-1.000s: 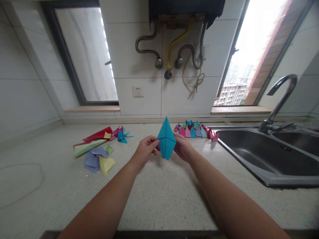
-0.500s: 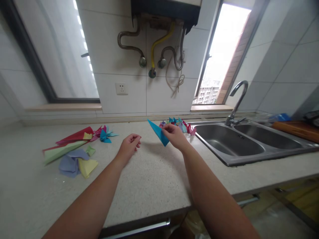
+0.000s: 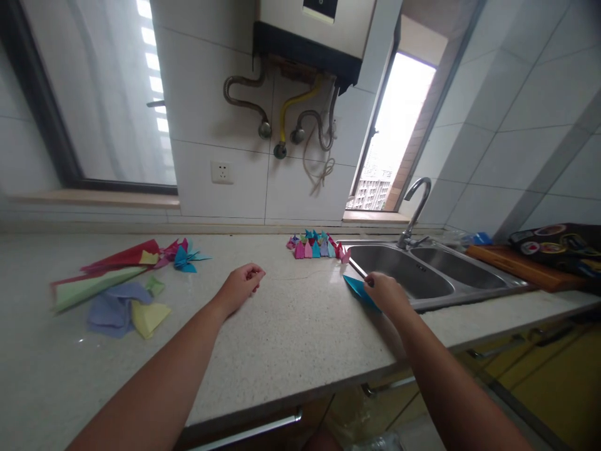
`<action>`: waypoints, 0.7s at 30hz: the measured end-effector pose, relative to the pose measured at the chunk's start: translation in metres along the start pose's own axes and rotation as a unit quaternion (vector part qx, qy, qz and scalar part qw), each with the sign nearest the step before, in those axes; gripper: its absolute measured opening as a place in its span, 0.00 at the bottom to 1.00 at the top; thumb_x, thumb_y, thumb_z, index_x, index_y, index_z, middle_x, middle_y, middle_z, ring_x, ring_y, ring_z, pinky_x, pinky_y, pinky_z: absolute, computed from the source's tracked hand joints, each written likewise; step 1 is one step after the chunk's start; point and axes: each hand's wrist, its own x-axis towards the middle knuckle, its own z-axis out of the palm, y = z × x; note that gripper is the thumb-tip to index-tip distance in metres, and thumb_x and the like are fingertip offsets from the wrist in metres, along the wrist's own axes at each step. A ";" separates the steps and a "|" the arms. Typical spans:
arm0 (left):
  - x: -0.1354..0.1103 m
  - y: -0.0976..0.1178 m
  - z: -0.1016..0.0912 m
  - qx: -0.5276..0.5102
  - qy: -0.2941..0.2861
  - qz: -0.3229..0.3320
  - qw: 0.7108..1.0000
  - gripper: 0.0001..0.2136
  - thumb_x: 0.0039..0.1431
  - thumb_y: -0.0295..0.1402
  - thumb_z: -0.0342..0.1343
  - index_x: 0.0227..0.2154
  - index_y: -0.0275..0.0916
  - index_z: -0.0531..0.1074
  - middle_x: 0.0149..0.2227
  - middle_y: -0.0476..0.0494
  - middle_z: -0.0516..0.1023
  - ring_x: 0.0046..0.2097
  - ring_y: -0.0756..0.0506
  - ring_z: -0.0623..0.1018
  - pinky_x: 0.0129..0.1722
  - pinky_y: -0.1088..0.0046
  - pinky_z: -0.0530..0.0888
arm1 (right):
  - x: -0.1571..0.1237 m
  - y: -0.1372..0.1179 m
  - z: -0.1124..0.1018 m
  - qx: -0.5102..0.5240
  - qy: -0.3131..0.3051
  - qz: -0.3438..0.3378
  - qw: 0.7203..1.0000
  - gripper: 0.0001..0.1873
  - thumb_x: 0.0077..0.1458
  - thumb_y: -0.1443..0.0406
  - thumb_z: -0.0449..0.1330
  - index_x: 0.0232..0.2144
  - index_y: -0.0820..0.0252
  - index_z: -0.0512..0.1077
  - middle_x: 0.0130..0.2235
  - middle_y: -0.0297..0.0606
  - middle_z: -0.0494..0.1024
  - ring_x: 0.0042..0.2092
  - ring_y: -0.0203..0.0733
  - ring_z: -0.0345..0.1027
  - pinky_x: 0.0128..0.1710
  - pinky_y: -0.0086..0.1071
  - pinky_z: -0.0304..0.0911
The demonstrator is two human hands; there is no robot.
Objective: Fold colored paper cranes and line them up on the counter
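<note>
My right hand [image 3: 385,294] pinches a blue folded paper [image 3: 360,290], a long pointed piece, low over the counter beside the sink's front left corner. Part of the paper is hidden behind the fingers. My left hand [image 3: 239,289] rests on the counter with its fingers curled in, and nothing shows in it. To its left lie a blue origami piece [image 3: 186,257], a red folded paper [image 3: 124,255], a pale green folded paper [image 3: 96,287], a lavender paper [image 3: 111,310] and a pale yellow paper [image 3: 149,317]. Several small origami figures [image 3: 315,248] stand grouped by the back wall.
A steel double sink [image 3: 399,269] with a faucet [image 3: 416,213] is set into the counter [image 3: 282,351] on the right. Past it are a wooden board [image 3: 511,266] and a dark patterned bag [image 3: 558,250]. A water heater [image 3: 312,37] with pipes hangs on the tiled wall.
My right hand has carried the blue folded paper right and down, away from my left hand, toward the sink's edge. The view has shifted; my left hand stays about where it was.
</note>
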 end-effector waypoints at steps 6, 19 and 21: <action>-0.001 0.002 -0.002 0.012 -0.003 0.004 1.000 0.16 0.54 0.47 0.57 0.32 0.37 0.73 0.21 0.51 0.68 0.24 0.50 0.67 0.23 0.76 0.62 | -0.007 0.002 0.005 -0.017 -0.011 0.012 1.000 0.18 0.54 0.56 0.58 0.44 0.54 0.77 0.42 0.48 0.81 0.43 0.53 0.75 0.37 0.36 0.62; 0.001 -0.006 -0.002 0.042 -0.019 0.021 0.999 0.16 0.56 0.47 0.56 0.34 0.38 0.73 0.22 0.51 0.68 0.24 0.49 0.68 0.25 0.75 0.64 | -0.006 -0.002 0.014 -0.030 0.017 0.035 0.999 0.17 0.58 0.57 0.56 0.46 0.57 0.76 0.41 0.50 0.80 0.42 0.54 0.76 0.38 0.37 0.63; 0.001 -0.005 -0.002 0.045 -0.019 0.018 0.999 0.16 0.56 0.47 0.56 0.34 0.38 0.73 0.21 0.52 0.68 0.24 0.49 0.68 0.25 0.75 0.64 | -0.006 -0.001 0.015 -0.031 0.024 0.038 0.998 0.17 0.58 0.58 0.56 0.46 0.58 0.76 0.41 0.50 0.80 0.42 0.53 0.76 0.38 0.37 0.63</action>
